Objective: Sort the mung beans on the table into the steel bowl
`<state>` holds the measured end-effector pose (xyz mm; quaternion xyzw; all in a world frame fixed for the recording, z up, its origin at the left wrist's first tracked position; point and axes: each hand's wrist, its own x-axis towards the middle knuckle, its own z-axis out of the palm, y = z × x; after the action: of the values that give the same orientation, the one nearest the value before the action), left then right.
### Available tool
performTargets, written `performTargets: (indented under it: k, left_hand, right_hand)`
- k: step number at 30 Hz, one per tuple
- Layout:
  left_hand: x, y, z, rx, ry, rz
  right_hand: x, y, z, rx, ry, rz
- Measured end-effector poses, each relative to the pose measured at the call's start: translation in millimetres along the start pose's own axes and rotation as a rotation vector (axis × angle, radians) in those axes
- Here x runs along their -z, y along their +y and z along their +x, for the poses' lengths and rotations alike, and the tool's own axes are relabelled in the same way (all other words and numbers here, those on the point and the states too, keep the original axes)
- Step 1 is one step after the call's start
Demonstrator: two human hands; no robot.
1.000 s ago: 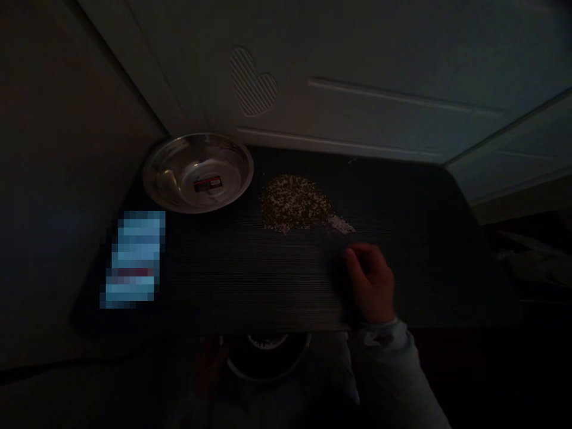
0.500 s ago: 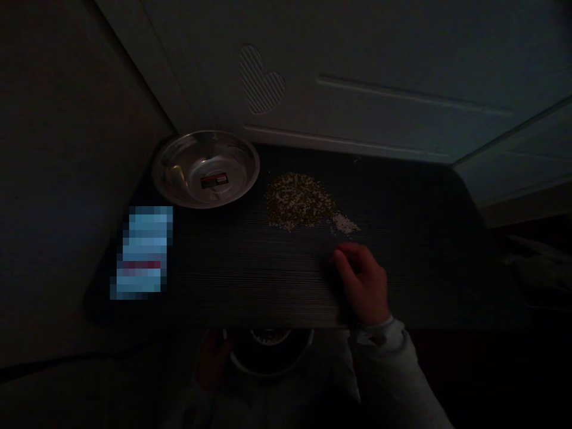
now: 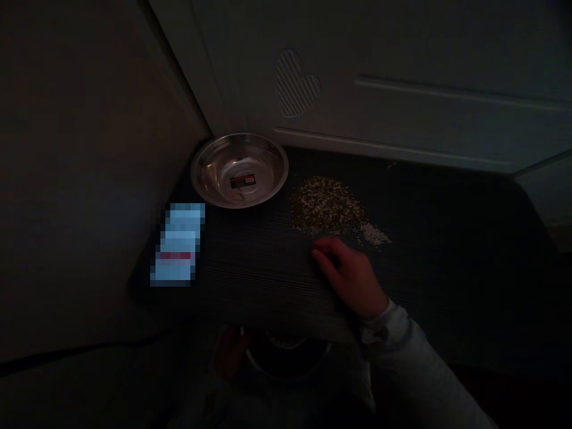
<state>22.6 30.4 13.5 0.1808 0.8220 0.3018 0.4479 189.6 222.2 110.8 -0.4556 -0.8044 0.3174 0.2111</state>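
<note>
In the dim head view, a heap of mixed greenish and pale grains (image 3: pixel 326 202) lies on the dark table. A small patch of pale grains (image 3: pixel 374 233) touches its right side. My right hand (image 3: pixel 351 274) is just in front of the heap, its fingers curled and thumb close to the index finger; whatever they may hold is hidden. Below the table's front edge, my left hand (image 3: pixel 230 351) grips the left rim of a dark round bowl (image 3: pixel 290 376) with a pale rim. Part of this bowl is hidden under the table.
A shiny metal basin (image 3: pixel 241 199) with a dark label inside stands at the back left. In front of it lies a lit, blurred phone-like screen (image 3: pixel 177 244). A white panel with a heart relief (image 3: pixel 297 83) rises behind the dark wood-grained table (image 3: pixel 250 268).
My right hand has moved left along the front of the heap, from below the pale patch. The view has swung left, shifting everything rightward. My left hand stays at the bowl.
</note>
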Motion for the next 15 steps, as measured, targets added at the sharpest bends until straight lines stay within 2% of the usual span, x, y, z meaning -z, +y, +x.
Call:
performTargets:
  k: [3, 7, 15]
  left_hand:
    - [-2.3, 1.9, -0.2, 0.024, 0.042, 0.020]
    - [-3.4, 0.1, 0.0, -0.016, 0.087, -0.001]
    - [-4.1, -5.5, 0.6, -0.030, 0.081, 0.005]
  right_hand:
    - [-2.6, 0.6, -3.1, 0.012, -0.030, -0.038]
    - [-2.6, 1.4, -4.6, 0.043, -0.051, -0.044]
    - [1.6, -0.3, -6.3, 0.119, -0.120, -0.067]
